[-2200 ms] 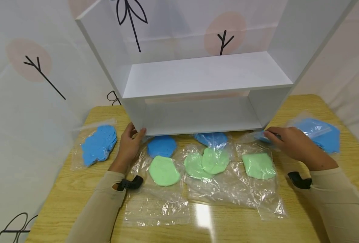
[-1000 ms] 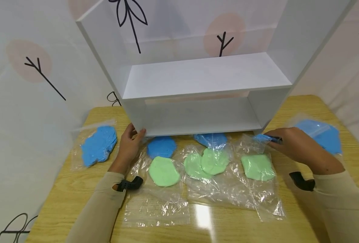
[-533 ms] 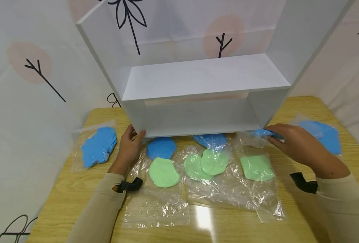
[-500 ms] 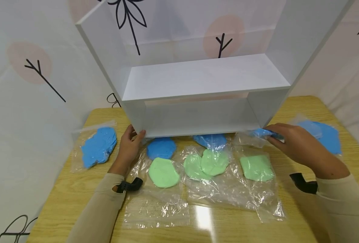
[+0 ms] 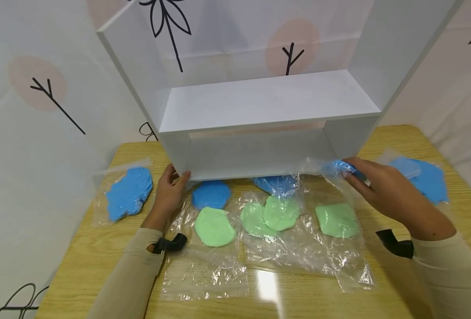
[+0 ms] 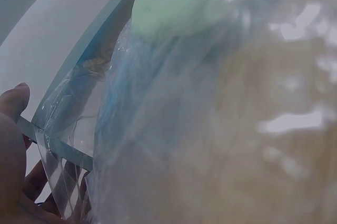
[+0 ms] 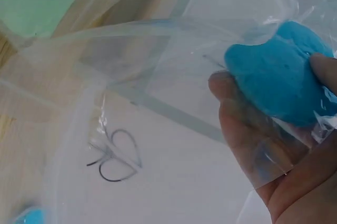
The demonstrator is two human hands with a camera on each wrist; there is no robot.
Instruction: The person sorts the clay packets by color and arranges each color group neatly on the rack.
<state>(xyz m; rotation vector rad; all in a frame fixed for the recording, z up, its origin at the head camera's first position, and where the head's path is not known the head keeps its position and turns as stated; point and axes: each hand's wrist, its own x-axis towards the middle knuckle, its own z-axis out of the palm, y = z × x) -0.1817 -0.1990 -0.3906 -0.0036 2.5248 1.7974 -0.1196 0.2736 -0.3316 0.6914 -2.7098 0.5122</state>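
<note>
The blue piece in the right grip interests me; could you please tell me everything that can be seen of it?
The blue piece is smooth and bright blue, irregularly rounded with a dip in its upper edge, and looks like soft modelling dough. It sits inside a clear plastic bag, which spreads loosely beyond it. The right grip pinches it through the film, fingers on both faces. In the head view it is in front of the white shelf, near its lower right corner; whether they touch is unclear.

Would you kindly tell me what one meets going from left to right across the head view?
Irregular blue putty-like slab in clear plastic, left hand, rounded green putty-like slab, pair of overlapping green putty-like discs, squarish green putty-like slab, right hand.
</note>
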